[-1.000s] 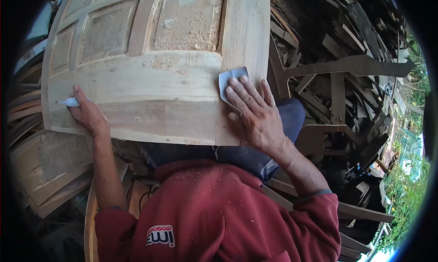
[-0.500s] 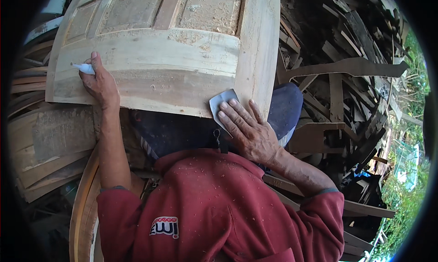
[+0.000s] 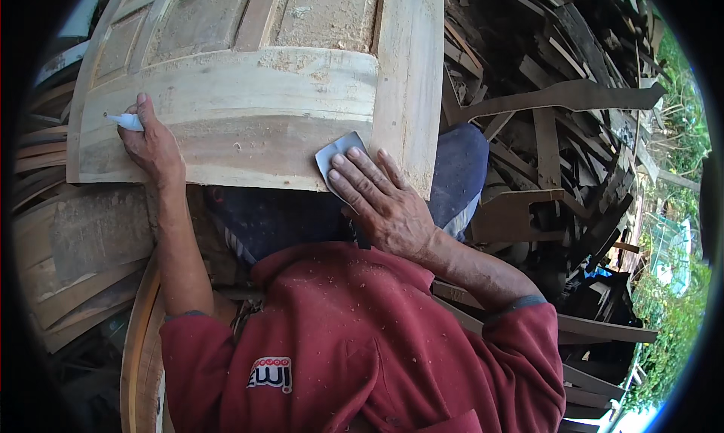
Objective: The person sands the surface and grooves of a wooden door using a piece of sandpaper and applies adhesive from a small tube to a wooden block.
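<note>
A pale wooden door (image 3: 249,150) with recessed panels lies across my lap, dusted with sawdust. My left hand (image 3: 154,144) is closed around a small white glue bottle (image 3: 130,122), its pointed nozzle sticking out to the left above the door's near-left part. Most of the bottle is hidden by the hand. At the door's near edge, right of the middle, my right hand (image 3: 388,207) presses a grey sheet of sandpaper (image 3: 337,151) against the wood with its fingers laid over it. The right thumb is hidden.
A heap of wooden offcuts (image 3: 554,139) fills the right side. Stacked boards (image 3: 98,241) lie on the left, with a curved wooden piece (image 3: 138,350) by my left elbow. Green plants (image 3: 671,342) show at the far right.
My right hand has slid left with the sandpaper along the door's near edge. The left hand keeps hold of the glue bottle. The whole view has shifted slightly.
</note>
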A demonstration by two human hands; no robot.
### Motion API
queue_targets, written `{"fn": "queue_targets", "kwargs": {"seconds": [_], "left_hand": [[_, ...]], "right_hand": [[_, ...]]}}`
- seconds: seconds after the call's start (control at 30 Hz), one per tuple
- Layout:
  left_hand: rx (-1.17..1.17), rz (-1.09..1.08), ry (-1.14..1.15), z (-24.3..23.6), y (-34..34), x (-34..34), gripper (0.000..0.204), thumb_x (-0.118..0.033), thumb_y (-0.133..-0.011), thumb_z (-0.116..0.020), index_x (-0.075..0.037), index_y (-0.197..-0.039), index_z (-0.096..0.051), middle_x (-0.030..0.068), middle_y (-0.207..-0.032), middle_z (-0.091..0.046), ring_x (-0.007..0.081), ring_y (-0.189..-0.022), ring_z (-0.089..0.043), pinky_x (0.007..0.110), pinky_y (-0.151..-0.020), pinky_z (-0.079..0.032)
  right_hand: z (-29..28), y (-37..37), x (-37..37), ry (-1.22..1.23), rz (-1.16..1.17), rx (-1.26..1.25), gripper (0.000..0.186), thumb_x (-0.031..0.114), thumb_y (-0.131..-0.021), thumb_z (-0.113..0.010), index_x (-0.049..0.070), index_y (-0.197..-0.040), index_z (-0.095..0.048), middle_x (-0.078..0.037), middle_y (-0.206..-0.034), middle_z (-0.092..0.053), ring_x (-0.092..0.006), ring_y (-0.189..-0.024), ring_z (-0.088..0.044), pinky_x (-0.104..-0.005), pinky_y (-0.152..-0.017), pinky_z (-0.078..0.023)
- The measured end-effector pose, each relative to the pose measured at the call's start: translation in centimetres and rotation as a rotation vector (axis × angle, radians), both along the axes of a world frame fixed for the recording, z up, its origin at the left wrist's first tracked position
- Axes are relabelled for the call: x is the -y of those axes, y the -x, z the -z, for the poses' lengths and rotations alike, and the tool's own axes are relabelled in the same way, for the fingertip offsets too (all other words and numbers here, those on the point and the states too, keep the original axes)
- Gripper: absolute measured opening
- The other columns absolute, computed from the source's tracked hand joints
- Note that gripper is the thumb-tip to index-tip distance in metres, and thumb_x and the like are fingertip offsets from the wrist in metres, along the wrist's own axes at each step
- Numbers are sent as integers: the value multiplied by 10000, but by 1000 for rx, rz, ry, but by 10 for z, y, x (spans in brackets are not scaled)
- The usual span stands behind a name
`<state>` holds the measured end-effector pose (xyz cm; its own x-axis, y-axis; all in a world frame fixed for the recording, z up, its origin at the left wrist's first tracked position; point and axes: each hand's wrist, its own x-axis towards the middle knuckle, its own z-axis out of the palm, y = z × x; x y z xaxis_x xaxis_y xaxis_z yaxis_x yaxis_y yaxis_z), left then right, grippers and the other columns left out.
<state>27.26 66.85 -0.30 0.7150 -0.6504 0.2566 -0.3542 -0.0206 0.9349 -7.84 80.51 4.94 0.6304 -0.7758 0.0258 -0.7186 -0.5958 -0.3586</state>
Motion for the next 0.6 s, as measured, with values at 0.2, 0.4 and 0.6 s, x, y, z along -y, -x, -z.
{"fn": "queue_targets", "kwargs": {"seconds": [0.2,0.4,0.6], "left_hand": [[73,-32,2,-2,-11,-1,471,-409,-1013,-683,53,-1056,-605,133,-989,-639,244,-945,-609,385,-891,-486],[83,-50,-112,7,-4,6,532,-444,-991,-700,69,-1099,-612,164,-1026,-658,270,-978,-633,395,-904,-493],[32,-28,-43,-4,-3,6,499,-422,-1005,-683,57,-1130,-614,120,-1055,-658,230,-994,-601,367,-928,-460]], "right_hand": [[4,48,-29,29,8,-182,646,288,-993,-626,93,-1575,-427,-106,-1667,-375,-285,-1571,-293,-536,-1290,-173],[-7,16,9,-66,-40,-66,630,274,-984,-647,139,-1565,-446,-52,-1652,-405,-244,-1560,-318,-533,-1295,-170],[-5,53,-5,-21,68,-121,636,250,-967,-666,137,-1559,-462,-68,-1645,-420,-241,-1563,-312,-528,-1300,-156]]}}
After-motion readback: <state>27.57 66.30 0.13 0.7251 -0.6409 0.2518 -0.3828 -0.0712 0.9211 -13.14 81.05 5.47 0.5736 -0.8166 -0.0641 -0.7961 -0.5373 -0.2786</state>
